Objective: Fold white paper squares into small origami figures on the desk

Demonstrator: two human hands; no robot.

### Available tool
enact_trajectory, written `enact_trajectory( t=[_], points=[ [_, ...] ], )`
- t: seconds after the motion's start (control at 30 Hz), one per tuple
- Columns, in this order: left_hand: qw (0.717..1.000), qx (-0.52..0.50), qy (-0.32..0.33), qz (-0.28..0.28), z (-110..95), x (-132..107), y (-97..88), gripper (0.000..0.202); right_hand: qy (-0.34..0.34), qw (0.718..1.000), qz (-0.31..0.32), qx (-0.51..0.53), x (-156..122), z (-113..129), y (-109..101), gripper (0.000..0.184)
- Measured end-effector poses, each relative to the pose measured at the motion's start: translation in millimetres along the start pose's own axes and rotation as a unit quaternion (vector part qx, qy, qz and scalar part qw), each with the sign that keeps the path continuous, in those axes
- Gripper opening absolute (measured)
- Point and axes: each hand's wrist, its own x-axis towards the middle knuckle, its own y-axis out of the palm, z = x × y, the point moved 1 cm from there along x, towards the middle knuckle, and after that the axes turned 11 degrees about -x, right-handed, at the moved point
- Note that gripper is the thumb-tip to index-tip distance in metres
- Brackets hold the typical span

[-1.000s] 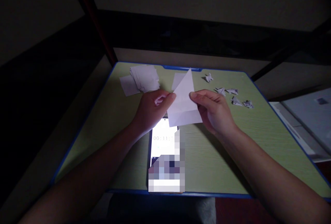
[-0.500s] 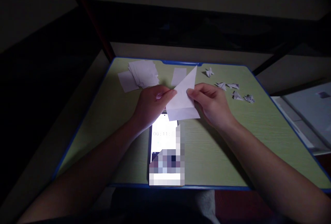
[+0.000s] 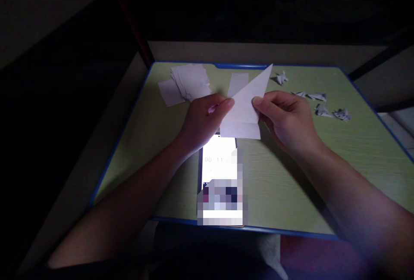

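A white sheet of paper, folded into a pointed triangle above a lower strip, is held above the green table. My left hand pinches its left edge between thumb and fingers. My right hand pinches its right edge. The paper's tip points up and to the right, towards the table's far edge. A lit phone lies flat on the table just below the paper.
A loose stack of white paper squares lies at the far left, with one single sheet behind the held paper. Several small folded paper figures sit at the far right. The table has a blue rim; the surroundings are dark.
The folded paper has tilted so its tip points further right. Both hands have kept their pinch. The head view has shifted, moving the table slightly right and up in view.
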Motion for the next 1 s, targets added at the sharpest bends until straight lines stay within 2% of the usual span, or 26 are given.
enact_trajectory(
  t=[0.23,0.43,0.6,0.73,0.87,1.0],
  points=[
    [1.0,-0.009,-0.009,-0.006,-2.0,-1.4,3.5,0.013,-0.002,0.999,0.014,-0.031,-2.6,0.6,2.4,0.022],
    [0.999,0.025,0.013,-0.017,-4.5,-1.8,1.8,0.025,0.002,0.998,0.036,-0.044,-8.0,9.4,6.2,0.021],
    [0.999,0.044,0.031,0.0,-3.8,-1.6,2.4,0.022,-0.01,0.999,0.039,-0.03,-7.5,6.4,5.9,0.02],
    [0.999,0.047,0.011,0.01,-0.6,-4.1,4.7,0.011,-0.016,1.0,0.015,-0.016,-5.4,1.7,4.9,0.021],
    [0.999,0.031,0.014,0.027,4.8,-6.0,4.3,0.044,-0.01,1.0,-0.007,-0.007,-2.4,-1.4,3.3,0.022],
    [0.994,0.079,0.046,0.066,8.5,-4.6,1.7,0.043,-0.003,1.0,-0.016,0.01,-0.5,-2.3,2.6,0.023]
  ],
)
